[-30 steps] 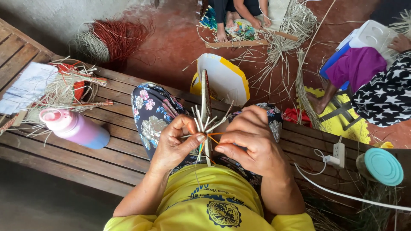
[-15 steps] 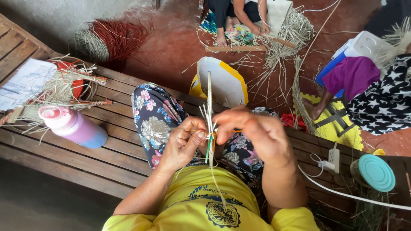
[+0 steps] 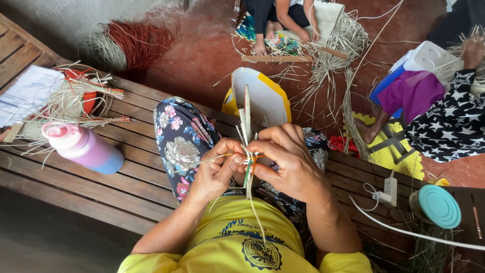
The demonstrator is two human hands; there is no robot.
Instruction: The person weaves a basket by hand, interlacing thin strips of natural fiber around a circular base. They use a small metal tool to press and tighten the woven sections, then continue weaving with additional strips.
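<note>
1. The left hand (image 3: 214, 172) pinches thin straw strips (image 3: 246, 146) between thumb and fingertips, just above the lap.
2. The right hand (image 3: 288, 162) is curled shut around the same bundle from the other side, its fingers touching those of the left hand.
3. The strips stand upright between the two hands, fanning out above them; a few tails hang down over the yellow shirt (image 3: 242, 242), and one strand runs out to the left.
4. Below the hands lie the knees in floral trousers (image 3: 182, 141), resting on a slatted wooden bench (image 3: 76, 177).
5. To the left on the bench, well apart from the hands, a pink bottle (image 3: 83, 149) lies on its side, with a heap of woven straw work (image 3: 70, 101) behind it.
6. To the right, a teal lid (image 3: 439, 206) and a white plug with cable (image 3: 390, 191) sit near the right forearm, narrowing the room there.
7. Ahead of the knees stands a yellow and white container (image 3: 262, 98) on the red floor (image 3: 202, 55).
8. Farther off, other people sit on the floor among loose straw (image 3: 333, 55).
</note>
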